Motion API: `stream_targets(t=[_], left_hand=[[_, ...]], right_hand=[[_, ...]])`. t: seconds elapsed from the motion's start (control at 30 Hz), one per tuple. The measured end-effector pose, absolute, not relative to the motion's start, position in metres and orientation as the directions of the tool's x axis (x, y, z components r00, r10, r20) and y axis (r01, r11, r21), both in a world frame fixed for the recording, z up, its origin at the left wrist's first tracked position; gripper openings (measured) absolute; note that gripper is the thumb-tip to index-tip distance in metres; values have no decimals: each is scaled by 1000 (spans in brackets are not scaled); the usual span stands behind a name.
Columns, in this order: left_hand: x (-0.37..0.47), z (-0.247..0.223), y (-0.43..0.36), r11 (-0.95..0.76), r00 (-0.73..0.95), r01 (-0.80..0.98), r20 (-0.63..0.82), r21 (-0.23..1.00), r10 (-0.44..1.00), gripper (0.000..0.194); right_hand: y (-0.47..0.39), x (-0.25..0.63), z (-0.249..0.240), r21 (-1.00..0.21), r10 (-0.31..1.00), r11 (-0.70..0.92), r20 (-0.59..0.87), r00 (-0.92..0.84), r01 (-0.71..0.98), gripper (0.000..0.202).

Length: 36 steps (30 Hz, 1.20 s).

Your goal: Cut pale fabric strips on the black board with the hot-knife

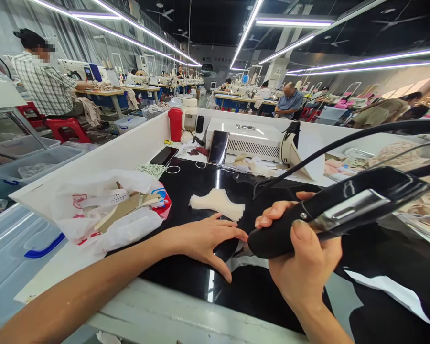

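Observation:
My right hand [304, 258] is wrapped round the black handle of a corded hand tool [340, 210] with a silver lever. The tool's working end is mostly hidden behind the handle and my fingers. My left hand [208, 241] lies low over the glossy black work surface [186, 179], fingers spread, with the index fingertip close to the front of the tool. Between the hands, a pale sheet-like piece [249, 262] shows partly under the tool. Just beyond my left fingers rests a small stack of cream curved fabric pieces [217, 203].
To the left stands a white plastic bag [111, 229] of scraps. A phone [219, 147] leans against a white vented box [249, 136] at the back, near a red cup [175, 124]. A black cable [329, 147] arches across the right. White paper [390, 286] lies front right. People sit at sewing machines beyond.

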<state>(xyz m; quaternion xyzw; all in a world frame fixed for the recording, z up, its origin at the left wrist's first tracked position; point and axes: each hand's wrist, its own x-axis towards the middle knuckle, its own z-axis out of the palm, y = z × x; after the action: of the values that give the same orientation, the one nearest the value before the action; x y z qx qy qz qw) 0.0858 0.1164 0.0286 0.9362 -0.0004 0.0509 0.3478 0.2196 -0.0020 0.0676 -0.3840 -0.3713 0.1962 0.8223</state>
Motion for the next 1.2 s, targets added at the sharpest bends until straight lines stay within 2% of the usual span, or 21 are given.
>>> stream_targets(t=[0.33, 0.53, 0.73, 0.8, 0.93, 1.03, 1.1, 1.2], left_hand=[[85, 30, 115, -778, 992, -45, 120, 627, 39, 77], [86, 26, 117, -793, 992, -60, 127, 606, 22, 84], [86, 26, 116, -772, 990, -70, 139, 631, 25, 84], [85, 26, 116, -773, 985, -84, 168, 629, 30, 76], [82, 25, 119, -783, 977, -110, 212, 613, 28, 34], [78, 24, 124, -804, 974, -116, 226, 583, 23, 10], [76, 24, 128, -834, 973, -101, 230, 543, 32, 3], [73, 26, 134, -897, 965, -30, 247, 441, 89, 12]], right_hand=[[-4, 216, 68, -784, 633, 617, 443, 635, -67, 40], [-7, 209, 65, -781, 667, 617, 457, 589, -93, 41], [-6, 209, 68, -799, 673, 597, 450, 587, -72, 40], [-8, 214, 75, -799, 663, 600, 466, 585, -44, 44], [-13, 230, 92, -801, 655, 598, 514, 555, 35, 52], [-14, 242, 101, -819, 653, 563, 522, 550, 109, 48], [-13, 248, 102, -818, 629, 550, 539, 560, 168, 41], [-9, 254, 99, -783, 570, 572, 595, 566, 247, 35]])
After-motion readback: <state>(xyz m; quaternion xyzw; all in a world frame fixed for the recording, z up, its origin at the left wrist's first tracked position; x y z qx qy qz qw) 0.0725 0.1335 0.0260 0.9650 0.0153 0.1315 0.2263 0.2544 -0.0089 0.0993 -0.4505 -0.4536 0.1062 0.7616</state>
